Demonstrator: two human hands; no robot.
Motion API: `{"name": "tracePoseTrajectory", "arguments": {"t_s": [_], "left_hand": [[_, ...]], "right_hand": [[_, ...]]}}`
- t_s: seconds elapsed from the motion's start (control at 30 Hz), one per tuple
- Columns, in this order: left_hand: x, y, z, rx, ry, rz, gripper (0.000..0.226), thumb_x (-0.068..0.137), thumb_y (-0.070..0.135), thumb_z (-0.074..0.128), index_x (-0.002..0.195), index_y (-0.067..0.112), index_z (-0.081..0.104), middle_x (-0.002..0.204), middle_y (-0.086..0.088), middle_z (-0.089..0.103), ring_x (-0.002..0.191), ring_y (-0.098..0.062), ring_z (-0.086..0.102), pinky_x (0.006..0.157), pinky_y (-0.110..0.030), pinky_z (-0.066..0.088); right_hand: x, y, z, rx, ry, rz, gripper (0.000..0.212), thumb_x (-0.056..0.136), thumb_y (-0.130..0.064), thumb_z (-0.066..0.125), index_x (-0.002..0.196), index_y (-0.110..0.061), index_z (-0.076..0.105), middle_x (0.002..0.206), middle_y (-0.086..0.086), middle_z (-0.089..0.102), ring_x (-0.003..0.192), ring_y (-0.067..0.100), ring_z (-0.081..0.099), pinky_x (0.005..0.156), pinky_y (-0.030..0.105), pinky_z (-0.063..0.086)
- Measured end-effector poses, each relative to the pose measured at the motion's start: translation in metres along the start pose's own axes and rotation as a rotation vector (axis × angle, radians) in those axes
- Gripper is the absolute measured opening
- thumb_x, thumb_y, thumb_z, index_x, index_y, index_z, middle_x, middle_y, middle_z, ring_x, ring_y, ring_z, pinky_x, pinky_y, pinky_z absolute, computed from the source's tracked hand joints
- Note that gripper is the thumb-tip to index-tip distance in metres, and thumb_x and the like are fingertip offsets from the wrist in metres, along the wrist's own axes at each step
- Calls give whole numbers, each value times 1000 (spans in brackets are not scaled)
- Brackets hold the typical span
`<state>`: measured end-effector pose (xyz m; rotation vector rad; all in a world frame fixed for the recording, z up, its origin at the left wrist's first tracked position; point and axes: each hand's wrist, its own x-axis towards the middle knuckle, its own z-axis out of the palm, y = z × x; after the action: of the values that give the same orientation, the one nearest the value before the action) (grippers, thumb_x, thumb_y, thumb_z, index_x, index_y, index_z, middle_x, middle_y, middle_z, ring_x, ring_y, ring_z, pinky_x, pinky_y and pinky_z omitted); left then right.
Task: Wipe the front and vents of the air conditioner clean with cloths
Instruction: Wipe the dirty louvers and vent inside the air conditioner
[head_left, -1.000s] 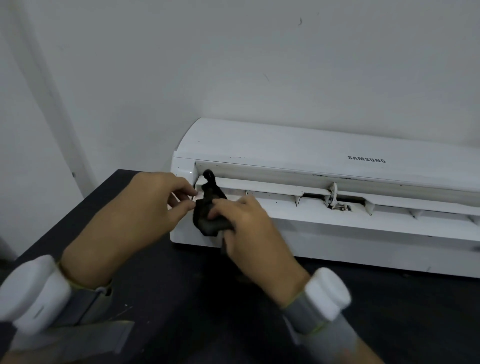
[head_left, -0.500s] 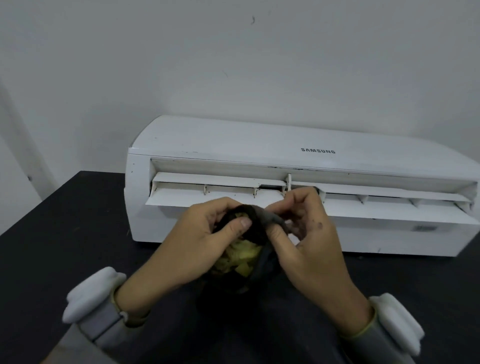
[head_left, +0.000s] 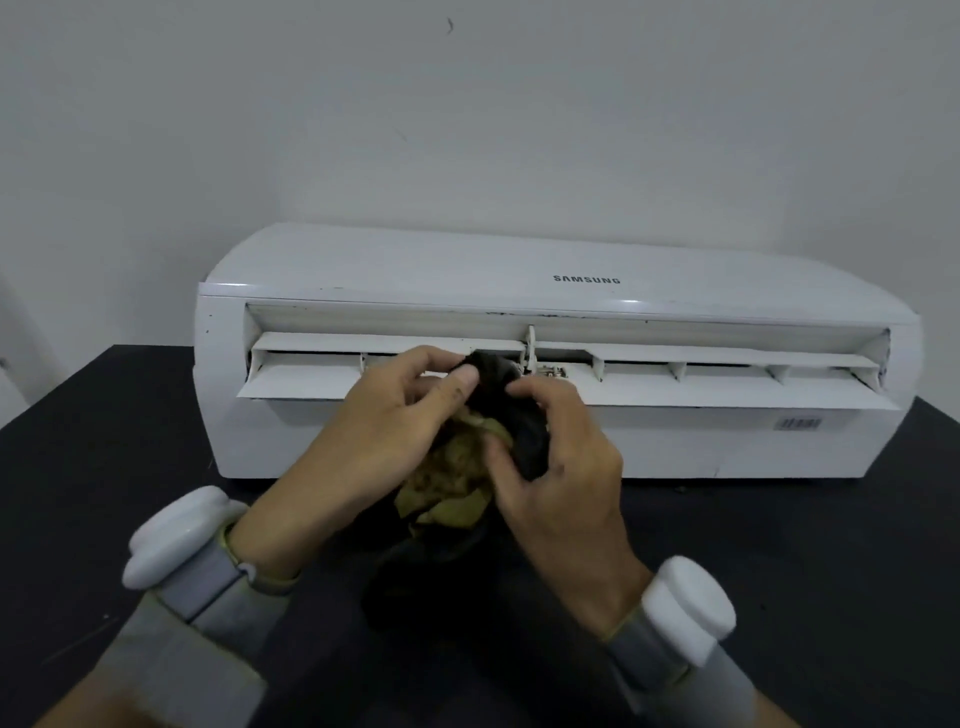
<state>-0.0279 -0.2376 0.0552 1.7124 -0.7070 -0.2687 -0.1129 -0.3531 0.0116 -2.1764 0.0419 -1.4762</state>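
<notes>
- left hand and right hand close together, both pinching a bunched dark cloth, grimy yellowish side showing
- cloth's held right in front of the air conditioner vents
- my guess: wiping's partway, dark specks left on the casing
</notes>
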Motion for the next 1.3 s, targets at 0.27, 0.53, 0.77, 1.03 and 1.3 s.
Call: {"name": "tracePoseTrajectory", "arguments": {"t_s": [0.27, 0.53, 0.77, 1.03, 1.3], "left_hand": [[14, -32, -23, 832, 112, 476, 30, 83, 17, 69, 113, 13, 67, 110, 2, 66, 100, -22, 58, 83, -37, 49], [24, -50, -18, 1006, 87, 571, 33, 73, 6, 74, 106, 9, 69, 105, -5, 69, 82, -32, 65, 68, -39, 53], [27, -52, -17, 1037, 156, 607, 33, 76, 4, 64, 106, 17, 68, 100, 0, 66, 90, -27, 60, 62, -31, 42], [30, -51, -24, 1064, 83, 618, 50, 76, -7, 55, 117, 20, 65, 116, 1, 63, 105, -28, 57, 74, -44, 52], [28, -57, -13, 1005, 231, 690, 39, 68, -11, 68, 98, 12, 75, 95, -8, 73, 80, -38, 64, 57, -43, 51]], "right_hand": [[37, 29, 7, -270, -185, 155, 19, 91, -3, 56, 107, -2, 66, 104, 2, 49, 85, 18, 53, 75, 10, 43], [13, 13, 44, -664, -248, 77, 34, 74, -34, 55, 98, -10, 57, 94, 7, 61, 95, 29, 48, 79, 40, 35], [7, 20, 46, -503, -305, -33, 47, 58, -36, 58, 95, -10, 43, 94, 0, 45, 105, 25, 37, 85, 37, 24], [37, 39, 33, -401, -453, -11, 46, 65, -19, 61, 97, -19, 28, 99, -3, 40, 106, 21, 32, 77, 28, 17], [21, 35, 37, -459, -425, -97, 56, 68, -44, 70, 97, -17, 30, 90, -5, 37, 99, 19, 28, 72, 29, 13]]}}
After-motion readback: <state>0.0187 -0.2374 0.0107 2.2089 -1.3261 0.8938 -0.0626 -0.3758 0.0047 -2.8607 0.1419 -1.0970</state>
